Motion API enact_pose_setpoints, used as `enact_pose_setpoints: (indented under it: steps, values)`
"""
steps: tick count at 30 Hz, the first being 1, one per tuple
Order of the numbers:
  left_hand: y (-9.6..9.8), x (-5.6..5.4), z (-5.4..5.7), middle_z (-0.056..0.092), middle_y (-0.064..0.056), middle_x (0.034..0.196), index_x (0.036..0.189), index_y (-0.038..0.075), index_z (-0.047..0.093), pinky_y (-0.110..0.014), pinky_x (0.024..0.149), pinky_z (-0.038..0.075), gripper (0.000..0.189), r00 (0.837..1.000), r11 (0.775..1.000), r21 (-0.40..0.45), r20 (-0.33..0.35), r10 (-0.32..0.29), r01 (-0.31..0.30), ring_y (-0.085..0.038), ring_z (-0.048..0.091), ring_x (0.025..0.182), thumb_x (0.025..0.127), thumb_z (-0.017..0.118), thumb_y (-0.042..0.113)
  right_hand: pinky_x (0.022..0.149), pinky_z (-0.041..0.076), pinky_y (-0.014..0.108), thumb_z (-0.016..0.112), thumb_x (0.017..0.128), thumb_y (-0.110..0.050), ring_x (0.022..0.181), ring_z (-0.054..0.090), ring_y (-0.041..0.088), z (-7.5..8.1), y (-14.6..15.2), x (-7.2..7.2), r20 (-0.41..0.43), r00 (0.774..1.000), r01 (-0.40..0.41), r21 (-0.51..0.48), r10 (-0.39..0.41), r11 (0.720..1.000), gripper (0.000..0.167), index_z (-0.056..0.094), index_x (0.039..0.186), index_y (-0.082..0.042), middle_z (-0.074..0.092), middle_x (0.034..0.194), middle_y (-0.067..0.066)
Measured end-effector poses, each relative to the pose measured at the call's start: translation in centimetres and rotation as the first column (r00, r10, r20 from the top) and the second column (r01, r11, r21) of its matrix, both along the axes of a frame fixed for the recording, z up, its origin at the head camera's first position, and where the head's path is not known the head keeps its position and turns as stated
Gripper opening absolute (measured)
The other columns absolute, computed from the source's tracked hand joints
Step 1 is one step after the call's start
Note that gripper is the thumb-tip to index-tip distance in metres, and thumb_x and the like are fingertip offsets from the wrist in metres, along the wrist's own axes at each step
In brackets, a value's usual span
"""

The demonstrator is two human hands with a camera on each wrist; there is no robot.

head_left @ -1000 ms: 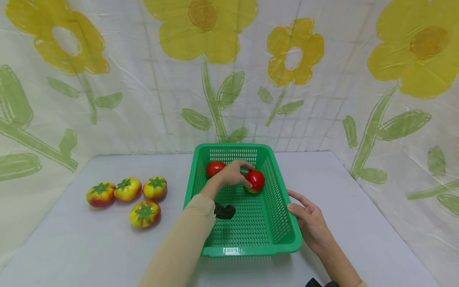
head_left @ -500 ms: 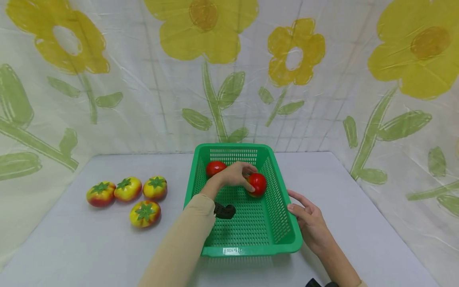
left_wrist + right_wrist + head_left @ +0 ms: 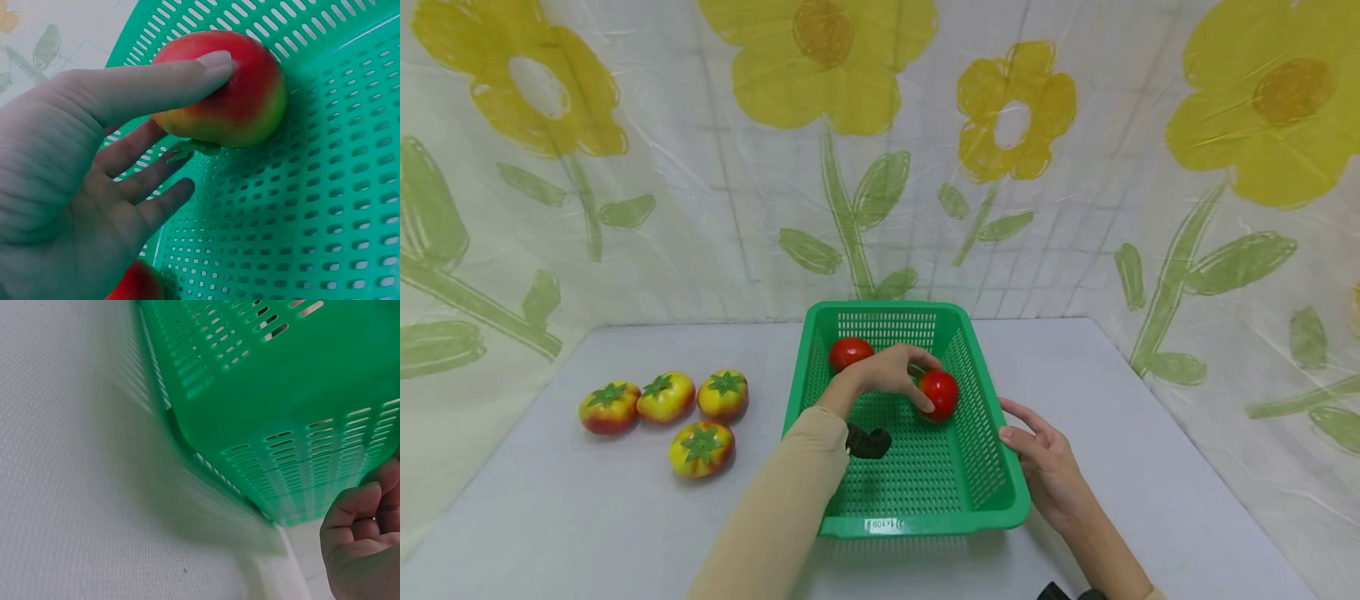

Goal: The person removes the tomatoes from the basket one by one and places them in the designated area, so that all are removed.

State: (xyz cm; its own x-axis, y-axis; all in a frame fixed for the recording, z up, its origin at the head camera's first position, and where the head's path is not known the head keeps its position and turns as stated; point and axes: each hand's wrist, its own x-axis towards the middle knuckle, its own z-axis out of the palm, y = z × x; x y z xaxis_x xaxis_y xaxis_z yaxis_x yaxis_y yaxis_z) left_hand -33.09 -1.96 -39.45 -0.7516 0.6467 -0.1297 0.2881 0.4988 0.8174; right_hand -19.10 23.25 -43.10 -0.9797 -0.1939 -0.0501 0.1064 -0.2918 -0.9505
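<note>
Inside the green plastic basket (image 3: 925, 525), my left hand (image 3: 891, 368) pinches a red tomato (image 3: 940, 396) near the right wall. The left wrist view shows my thumb laid across this tomato (image 3: 250, 94), with its green leafy top turned down toward my lower fingers. A second red tomato (image 3: 850, 352) lies at the back left of the basket, partly behind my left hand. At the basket's right side, my right hand (image 3: 1054, 467) grips the rim, thumb on top and fingers along the outside. In the right wrist view the fingers are partly cut off by the frame edge.
On the white table (image 3: 587, 517) left of the basket sit several yellow-red tomatoes, one (image 3: 702, 448) nearer than the others. A cloth (image 3: 700, 208) printed with yellow flowers hangs behind the table.
My left hand has brought the pinched tomato a little nearer and slightly to the right within the basket. My right hand stays at the rim.
</note>
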Motion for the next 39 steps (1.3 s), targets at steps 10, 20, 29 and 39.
enact_pose_setpoints:
  steps: [10,20,29,39]
  values:
    - [0.0,0.2,0.1,0.057,-0.001,0.129,0.129,0.013,0.063,-0.032,0.086,0.051,0.060,0.999,1.000,0.010,0.037,-0.009,0.009,-0.020,0.055,0.110,0.074,0.088,0.016,0.085,0.054,0.039,0.058,0.099,-0.008,0.099,0.069,0.026,0.0,-0.1,0.0,0.016,1.000,0.008,0.000,-0.008,1.000,0.054,0.036,0.147,-0.003,0.068,0.115,0.015]
    - [-0.1,0.4,0.6,0.058,-0.001,0.127,0.129,0.013,0.062,-0.033,0.086,0.051,0.058,0.998,0.999,0.048,0.059,-0.018,0.015,-0.021,0.055,0.112,0.076,0.086,0.018,0.086,0.054,0.041,0.058,0.099,-0.009,0.101,0.068,0.028,-0.1,0.0,0.0,0.022,1.000,-0.002,-0.007,0.002,1.000,0.054,0.035,0.148,-0.004,0.068,0.116,0.016]
    - [-0.2,0.4,0.9,0.060,0.002,0.123,0.126,0.018,0.063,-0.036,0.088,0.050,0.053,0.998,0.998,0.066,0.058,-0.018,0.014,-0.019,0.053,0.114,0.078,0.085,0.025,0.086,0.053,0.041,0.058,0.099,-0.010,0.101,0.068,0.027,-0.1,-0.1,-0.2,0.026,1.000,0.005,-0.002,-0.005,1.000,0.053,0.037,0.147,-0.006,0.067,0.117,0.016]
    - [-0.2,0.5,1.3,0.061,0.002,0.123,0.128,0.018,0.062,-0.036,0.090,0.049,0.054,0.998,0.996,0.086,0.054,-0.026,0.021,-0.019,0.054,0.114,0.080,0.083,0.029,0.085,0.054,0.040,0.057,0.100,-0.010,0.098,0.069,0.026,-0.1,-0.1,-0.1,0.015,1.000,0.007,-0.001,-0.007,1.000,0.051,0.037,0.146,-0.004,0.069,0.113,0.014]
